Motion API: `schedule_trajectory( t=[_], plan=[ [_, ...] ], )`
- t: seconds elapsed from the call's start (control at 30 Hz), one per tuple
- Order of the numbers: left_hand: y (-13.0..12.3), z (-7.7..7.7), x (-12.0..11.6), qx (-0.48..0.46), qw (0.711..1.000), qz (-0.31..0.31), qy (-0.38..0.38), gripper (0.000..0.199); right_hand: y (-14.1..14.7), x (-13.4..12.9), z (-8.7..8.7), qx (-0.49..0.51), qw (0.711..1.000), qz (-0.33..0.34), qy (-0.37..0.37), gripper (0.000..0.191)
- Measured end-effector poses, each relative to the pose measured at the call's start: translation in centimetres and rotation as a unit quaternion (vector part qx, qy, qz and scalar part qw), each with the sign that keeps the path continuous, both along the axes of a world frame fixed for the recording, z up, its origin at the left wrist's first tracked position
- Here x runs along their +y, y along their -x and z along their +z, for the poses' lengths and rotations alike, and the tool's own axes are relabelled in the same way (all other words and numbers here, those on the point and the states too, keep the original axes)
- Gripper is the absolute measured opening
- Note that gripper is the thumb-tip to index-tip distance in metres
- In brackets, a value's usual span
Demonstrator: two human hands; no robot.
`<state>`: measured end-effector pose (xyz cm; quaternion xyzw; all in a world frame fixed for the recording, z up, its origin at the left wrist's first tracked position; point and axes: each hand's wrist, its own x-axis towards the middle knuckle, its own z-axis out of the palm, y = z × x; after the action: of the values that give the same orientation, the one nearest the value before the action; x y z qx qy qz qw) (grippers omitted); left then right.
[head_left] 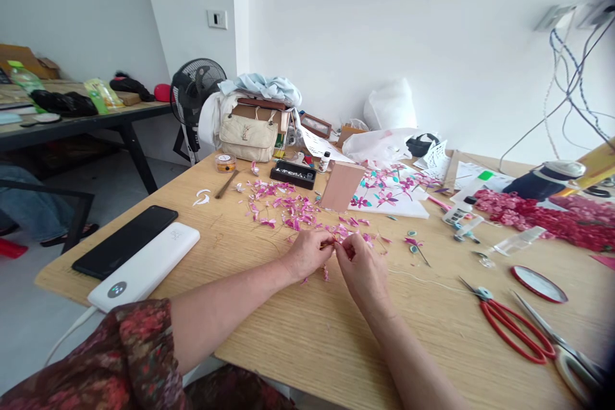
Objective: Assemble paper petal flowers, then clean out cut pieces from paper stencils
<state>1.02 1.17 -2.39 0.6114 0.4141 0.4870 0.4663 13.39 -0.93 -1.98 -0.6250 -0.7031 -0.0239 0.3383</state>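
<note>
My left hand (307, 257) and my right hand (361, 267) meet over the middle of the wooden table (298, 339), fingertips nearly touching. Both are closed in a pinch on a thin stem that shows faintly between them. A small pink flower piece (326, 273) hangs just below the fingers. Many pink petals and flower pieces (298, 208) lie scattered beyond my hands. A wood-coloured block (342, 186) stands among them, beside a white sheet (403, 205) bearing pink and teal flowers. A thin pale thread (427, 280) runs to the right of my right hand.
Red-handled scissors (516, 327), a second pair (571, 359) and a red-rimmed round dish (539, 284) lie to the right. A black phone (125, 240) and white power bank (147, 266) lie left. Further back are a black box (293, 174) and a beige bag (248, 136).
</note>
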Motion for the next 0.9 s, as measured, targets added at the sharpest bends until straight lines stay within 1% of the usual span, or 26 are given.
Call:
schedule_trajectory(
  t=[0.17,0.27,0.33,0.5,0.63,0.73,0.9],
  plan=[
    [0.2,0.2,-0.1,0.063,0.996,-0.033,-0.062,0.019,-0.2,0.3,-0.1,0.002,1.000,-0.001,0.011,0.022],
    [0.4,0.3,0.0,0.089,0.992,-0.045,-0.071,0.019,-0.4,0.4,-0.1,0.022,1.000,0.014,0.006,0.023],
    [0.5,0.2,0.1,0.102,0.992,-0.048,-0.064,0.020,-0.4,0.5,-0.1,0.031,0.999,0.024,0.000,0.022],
    [0.4,-0.3,0.5,0.067,0.995,-0.060,-0.043,0.020,-0.3,0.2,0.3,0.038,0.998,0.051,-0.029,0.016],
    [0.4,-0.2,0.5,0.037,0.997,-0.055,-0.042,0.020,-0.2,-0.2,0.5,0.034,0.996,0.061,-0.050,0.015],
    [0.4,-0.2,0.5,0.028,0.997,-0.060,-0.039,0.020,-0.2,-0.5,0.6,-0.002,0.997,0.047,-0.064,0.014],
    [0.4,0.1,0.4,0.017,0.997,-0.047,-0.057,0.024,-0.3,-0.7,0.5,-0.071,0.992,0.034,-0.101,0.015]
  ],
)
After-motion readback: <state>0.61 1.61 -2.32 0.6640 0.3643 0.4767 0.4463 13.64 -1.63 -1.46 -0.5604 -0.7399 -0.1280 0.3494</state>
